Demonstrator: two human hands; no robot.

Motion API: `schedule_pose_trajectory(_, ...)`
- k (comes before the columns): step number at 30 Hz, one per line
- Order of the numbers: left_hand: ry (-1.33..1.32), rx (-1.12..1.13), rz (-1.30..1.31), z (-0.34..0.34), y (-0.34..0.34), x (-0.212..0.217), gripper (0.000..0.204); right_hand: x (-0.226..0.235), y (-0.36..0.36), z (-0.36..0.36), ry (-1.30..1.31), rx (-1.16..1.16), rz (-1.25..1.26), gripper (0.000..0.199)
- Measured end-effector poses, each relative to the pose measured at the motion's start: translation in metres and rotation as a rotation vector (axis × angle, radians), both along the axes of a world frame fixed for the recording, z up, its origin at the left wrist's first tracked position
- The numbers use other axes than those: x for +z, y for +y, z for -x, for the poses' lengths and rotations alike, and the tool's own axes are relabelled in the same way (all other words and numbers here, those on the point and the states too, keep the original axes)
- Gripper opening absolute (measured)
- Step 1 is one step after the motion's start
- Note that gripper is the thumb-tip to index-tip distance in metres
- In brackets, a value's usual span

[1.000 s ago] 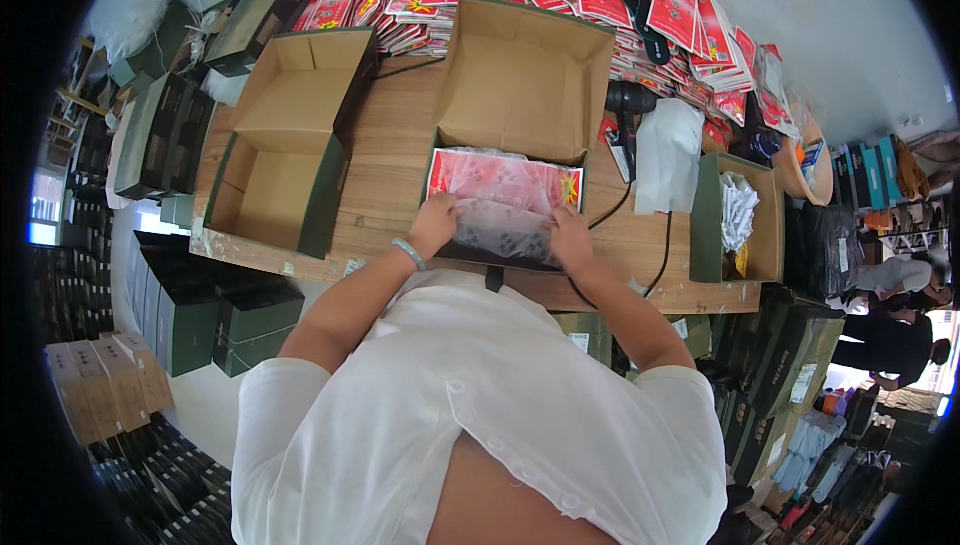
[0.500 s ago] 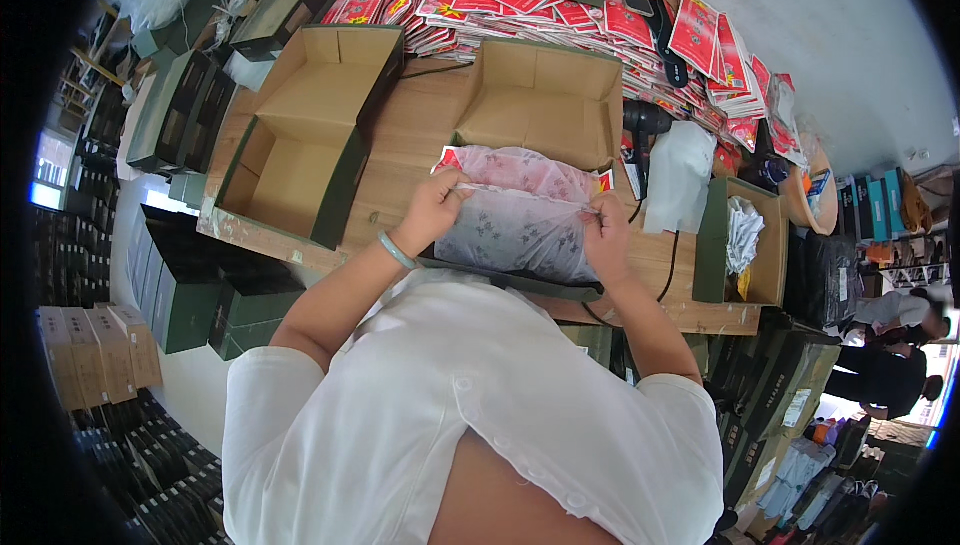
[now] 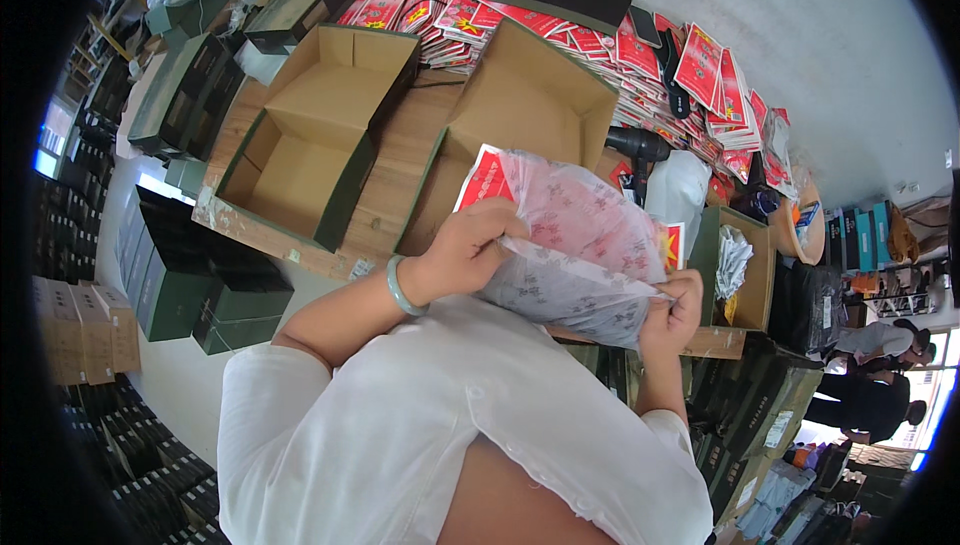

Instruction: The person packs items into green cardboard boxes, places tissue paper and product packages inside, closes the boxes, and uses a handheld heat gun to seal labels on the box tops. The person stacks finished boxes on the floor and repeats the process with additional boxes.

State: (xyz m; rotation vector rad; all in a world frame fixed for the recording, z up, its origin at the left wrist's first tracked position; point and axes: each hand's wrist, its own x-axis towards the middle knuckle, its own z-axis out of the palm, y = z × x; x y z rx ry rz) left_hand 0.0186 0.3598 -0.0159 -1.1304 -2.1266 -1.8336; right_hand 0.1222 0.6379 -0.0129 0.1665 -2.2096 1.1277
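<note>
Here, every place is told from the open brown box in the middle.
Surface [image 3: 395, 180]: a wooden top that carries the box [image 3: 520, 110] and the other things.
Second open box [image 3: 310, 135]: to the left of it, on the same surface.
Red packets [image 3: 640, 50]: many, spread behind it and to its right.
Plastic bag [image 3: 570, 245]: thin and half clear, with a red packet inside; held in the air just in front of the box, above its near edge.
Left hand [image 3: 465, 250]: grip closed on the bag's left edge.
Right hand [image 3: 675, 310]: grip pinched on the bag's lower right corner.
Risk: I think the thin film may tear from a hard pull, or the packet may slide out if the mouth tilts down.
</note>
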Motion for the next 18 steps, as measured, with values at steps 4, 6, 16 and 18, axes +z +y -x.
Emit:
schedule_pose_trajectory(4,-0.042,0.091,-0.014,0.01,-0.006,0.007,0.022,0.013,-0.009,0.017,-0.047,-0.015,0.03,0.01)
schedule_pose_trajectory(6,-0.057,0.133,-0.006,0.018,-0.022,0.007,0.02,0.014,-0.027,0.03,-0.064,0.034,0.045,0.014)
schedule_pose_trajectory(16,0.041,0.434,0.167,0.075,-0.238,0.015,0.007,-0.02,-0.232,0.143,0.01,0.263,0.211,0.019)
schedule_pose_trajectory(18,0.004,0.433,0.187,0.094,-0.292,0.013,0.004,-0.029,-0.287,0.162,0.015,0.276,0.227,0.022)
